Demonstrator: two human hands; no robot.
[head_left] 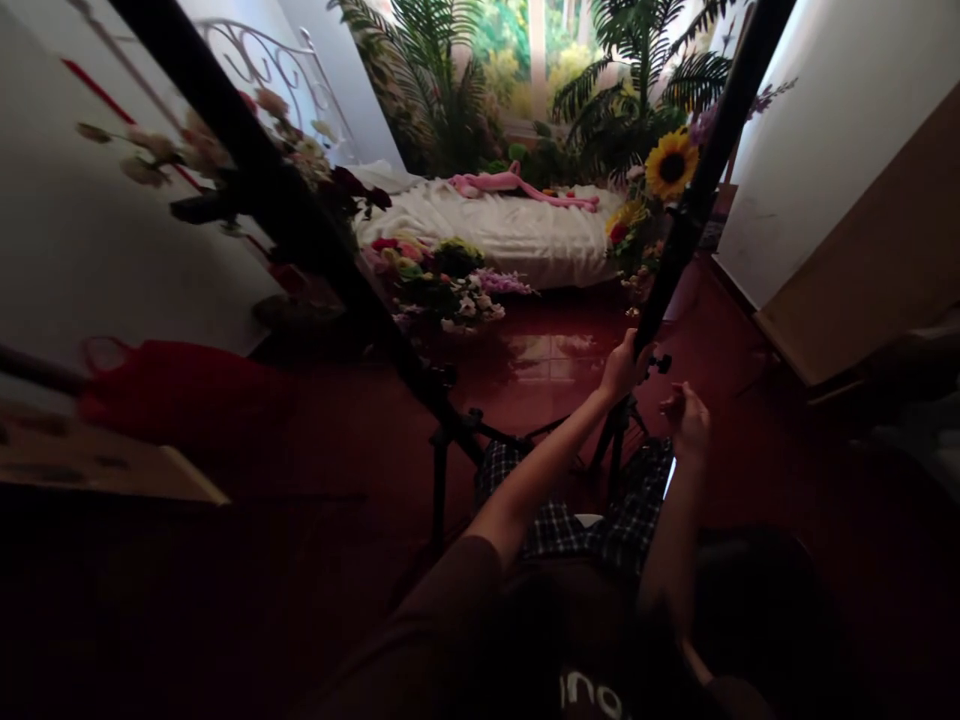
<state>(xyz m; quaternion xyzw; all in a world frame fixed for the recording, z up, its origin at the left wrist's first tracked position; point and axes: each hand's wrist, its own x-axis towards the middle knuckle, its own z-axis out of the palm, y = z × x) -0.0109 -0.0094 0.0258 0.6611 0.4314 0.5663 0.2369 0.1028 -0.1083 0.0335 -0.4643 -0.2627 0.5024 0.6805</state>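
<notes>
My left hand [621, 368] is wrapped round the black pole of a light stand [670, 255], just left of a clamp knob [660, 364] that juts out from it. Below and to the right of that knob is my right hand [690, 422], raised with its fingers curled in. Whether anything sits between those fingers is too dark to make out. A second black pole [337, 270] slants across the left side, with its own clamp [442, 376] low down. Both stands have their lower parts around my knees, in checked cloth [562, 530].
Ahead stands a low bed with a white cover [487, 225], a pink plush toy [510, 183] on it. Flowers [457, 280] lie before it; a sunflower [671, 165] and palm leaves are at right. A red bag [172, 390] lies left on the red floor [525, 340].
</notes>
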